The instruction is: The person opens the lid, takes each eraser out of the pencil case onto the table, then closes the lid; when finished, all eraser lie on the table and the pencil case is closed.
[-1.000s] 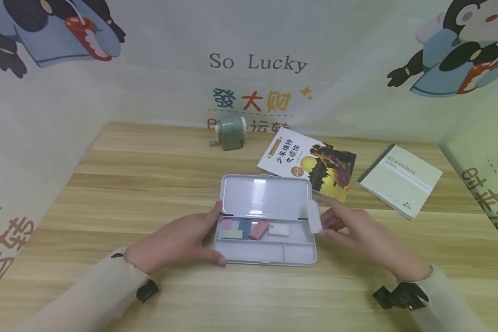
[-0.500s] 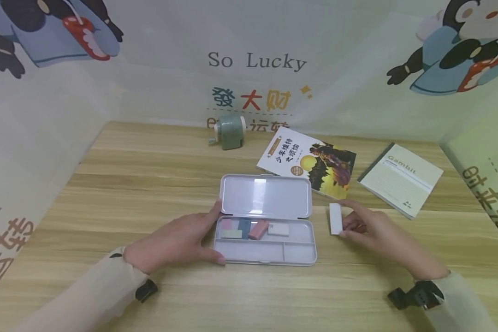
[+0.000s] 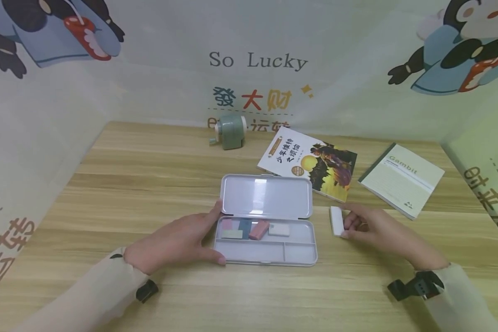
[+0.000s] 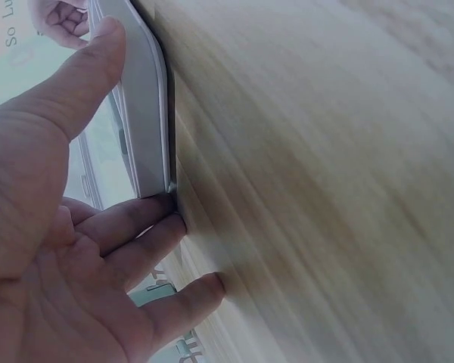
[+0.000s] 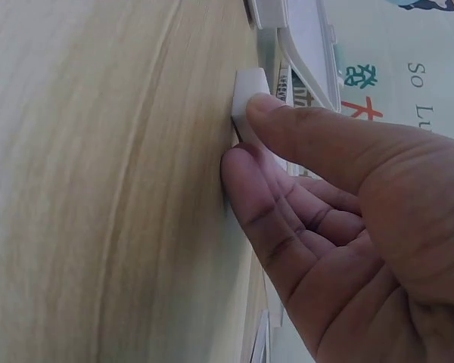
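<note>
An open pencil case [image 3: 254, 252] lies on the table with its lid [image 3: 265, 196] laid back. Inside its rear compartment are a pink eraser [image 3: 258, 229], a small white block [image 3: 279, 229] and several flat pastel pieces [image 3: 231, 234]. My left hand [image 3: 174, 240] spans the case's left end, thumb at the front corner and fingers by the lid. In the left wrist view these fingers are fairly straight, touching the case side [image 4: 142, 106]. To the right of the case, my right hand [image 3: 375, 230] pinches a plain white eraser [image 3: 337, 221] by its right side, at table level.
Behind the case lies a book [image 3: 311, 161] with a colourful cover, partly under the lid. A notebook [image 3: 402, 180] lies at the right. The green crank pencil sharpener [image 3: 231, 132] stands at the back, near the printed backdrop [image 3: 162, 83].
My right hand has carried the white eraser rightward, from over the case's right end to the table beside it, then slightly lower. My left hand and the case stay in place.
</note>
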Demonstrator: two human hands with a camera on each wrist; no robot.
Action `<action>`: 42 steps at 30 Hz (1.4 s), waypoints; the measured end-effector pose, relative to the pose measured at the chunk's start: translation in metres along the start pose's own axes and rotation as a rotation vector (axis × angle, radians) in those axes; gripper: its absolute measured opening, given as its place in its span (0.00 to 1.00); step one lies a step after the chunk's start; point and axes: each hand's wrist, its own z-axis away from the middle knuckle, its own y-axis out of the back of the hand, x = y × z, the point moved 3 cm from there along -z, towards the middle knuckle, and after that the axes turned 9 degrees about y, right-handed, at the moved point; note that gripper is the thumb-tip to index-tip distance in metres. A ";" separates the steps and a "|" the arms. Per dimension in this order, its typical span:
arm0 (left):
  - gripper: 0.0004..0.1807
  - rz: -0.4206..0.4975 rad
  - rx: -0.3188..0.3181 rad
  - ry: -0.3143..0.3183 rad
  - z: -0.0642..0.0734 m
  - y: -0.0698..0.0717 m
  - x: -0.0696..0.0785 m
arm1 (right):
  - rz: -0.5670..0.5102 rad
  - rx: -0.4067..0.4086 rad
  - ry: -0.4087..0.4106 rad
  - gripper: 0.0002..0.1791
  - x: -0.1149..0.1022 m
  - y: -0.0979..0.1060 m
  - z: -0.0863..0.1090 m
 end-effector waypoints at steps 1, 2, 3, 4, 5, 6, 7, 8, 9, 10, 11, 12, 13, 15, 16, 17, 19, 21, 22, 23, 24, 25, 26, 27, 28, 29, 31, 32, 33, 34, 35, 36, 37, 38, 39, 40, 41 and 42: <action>0.69 0.003 -0.001 0.004 0.000 -0.001 0.000 | -0.004 -0.005 -0.004 0.35 0.001 0.000 0.000; 0.69 0.004 -0.002 0.006 0.000 -0.001 -0.001 | -0.008 -0.007 -0.006 0.35 0.001 -0.001 0.000; 0.69 0.008 -0.002 0.006 0.000 -0.002 -0.001 | -0.011 -0.008 -0.006 0.35 0.002 -0.001 0.000; 0.69 0.010 -0.002 0.006 0.000 -0.002 -0.001 | -0.013 -0.009 -0.006 0.35 0.002 -0.001 0.000; 0.69 0.014 -0.002 0.005 -0.001 -0.003 -0.001 | -0.015 -0.012 -0.009 0.35 0.003 -0.001 0.000; 0.69 0.018 -0.001 0.004 -0.001 -0.003 -0.001 | -0.019 -0.016 -0.010 0.35 0.003 -0.001 0.000; 0.69 0.024 -0.002 0.004 -0.001 -0.003 -0.001 | -0.021 -0.019 -0.012 0.34 0.004 -0.001 -0.001; 0.69 0.024 0.000 0.001 -0.001 -0.003 -0.001 | -0.023 -0.022 -0.012 0.34 0.004 -0.001 -0.001; 0.69 0.021 0.001 0.001 -0.001 -0.003 -0.001 | -0.025 -0.025 -0.013 0.33 0.005 -0.002 -0.001; 0.69 0.016 0.002 -0.001 0.000 -0.003 -0.002 | -0.027 -0.028 -0.014 0.33 0.005 -0.002 -0.001; 0.69 0.016 0.002 0.000 -0.001 -0.003 -0.002 | -0.031 -0.031 -0.016 0.32 0.006 -0.002 -0.002; 0.68 0.015 0.001 0.003 0.000 -0.003 -0.001 | -0.034 -0.033 -0.018 0.32 0.006 -0.002 -0.002; 0.68 0.013 0.000 0.005 -0.001 -0.003 -0.001 | -0.036 -0.035 -0.020 0.32 0.006 -0.002 -0.002; 0.68 0.007 -0.002 0.004 -0.001 -0.003 -0.001 | -0.037 -0.035 -0.025 0.33 0.006 -0.002 -0.002; 0.68 0.008 -0.005 0.007 -0.001 -0.003 -0.001 | -0.038 -0.034 -0.028 0.34 0.006 -0.002 -0.002; 0.68 0.012 -0.009 0.014 -0.001 -0.003 -0.001 | -0.039 -0.034 -0.030 0.35 0.006 -0.001 -0.002; 0.69 0.015 -0.013 0.017 -0.001 -0.002 -0.001 | -0.038 -0.032 -0.030 0.36 0.005 -0.001 -0.002; 0.69 0.018 -0.016 0.020 -0.001 -0.002 -0.001 | -0.039 -0.032 -0.030 0.36 0.004 -0.001 -0.002; 0.69 0.021 -0.018 0.025 -0.001 -0.002 -0.001 | -0.041 -0.034 -0.032 0.36 0.004 -0.001 -0.002; 0.69 0.020 -0.018 0.023 -0.001 -0.002 -0.001 | -0.041 -0.037 -0.035 0.36 0.004 -0.001 -0.003; 0.69 0.021 -0.018 0.023 -0.001 -0.002 -0.001 | -0.040 -0.040 -0.039 0.36 0.004 -0.002 -0.003; 0.69 0.019 -0.017 0.017 -0.001 -0.002 -0.001 | -0.038 -0.044 -0.045 0.37 0.004 -0.002 -0.003; 0.69 0.019 -0.017 0.018 -0.001 -0.001 -0.001 | -0.037 -0.043 -0.044 0.37 0.004 -0.002 -0.003; 0.69 0.016 -0.016 0.015 -0.001 -0.001 -0.001 | -0.034 -0.041 -0.040 0.36 0.004 -0.003 -0.003; 0.69 0.014 -0.015 0.014 -0.001 0.000 -0.001 | -0.031 -0.038 -0.035 0.36 0.004 -0.003 -0.003; 0.68 0.008 -0.012 0.009 0.000 0.000 -0.001 | -0.028 -0.034 -0.027 0.36 0.004 -0.004 -0.003; 0.68 0.004 -0.005 0.007 0.000 0.001 -0.001 | -0.021 -0.020 -0.004 0.36 0.003 -0.004 -0.004; 0.68 0.002 -0.002 0.008 0.000 0.001 -0.001 | -0.018 -0.013 0.008 0.36 0.003 -0.004 -0.004; 0.68 -0.001 0.001 0.004 0.000 0.002 -0.001 | -0.013 -0.011 0.012 0.36 0.002 -0.005 -0.004; 0.69 -0.001 0.004 0.006 0.000 0.002 -0.002 | -0.011 -0.011 0.014 0.35 0.002 -0.005 -0.004; 0.69 -0.004 0.007 0.002 0.001 0.002 -0.002 | -0.008 -0.012 0.012 0.36 0.002 -0.005 -0.004; 0.69 -0.003 0.008 0.000 0.001 0.001 -0.002 | -0.005 -0.015 0.008 0.36 0.001 -0.005 -0.004; 0.69 -0.005 0.007 -0.006 0.001 0.001 -0.002 | 0.000 -0.017 0.004 0.36 0.000 -0.005 -0.004; 0.69 -0.001 0.006 -0.008 0.002 0.001 -0.002 | 0.011 -0.018 -0.006 0.36 -0.001 -0.004 -0.003; 0.69 0.002 0.004 -0.009 0.001 0.001 -0.003 | 0.022 -0.017 -0.016 0.36 -0.002 -0.003 -0.002; 0.68 0.003 0.003 -0.014 0.001 0.001 -0.003 | 0.032 -0.015 -0.025 0.36 -0.003 -0.002 0.000; 0.68 0.002 0.002 -0.023 0.002 0.000 -0.002 | 0.046 -0.009 -0.027 0.36 -0.005 -0.001 0.001; 0.68 0.006 0.000 -0.022 0.001 0.000 -0.002 | 0.065 -0.001 -0.027 0.35 -0.007 0.000 0.002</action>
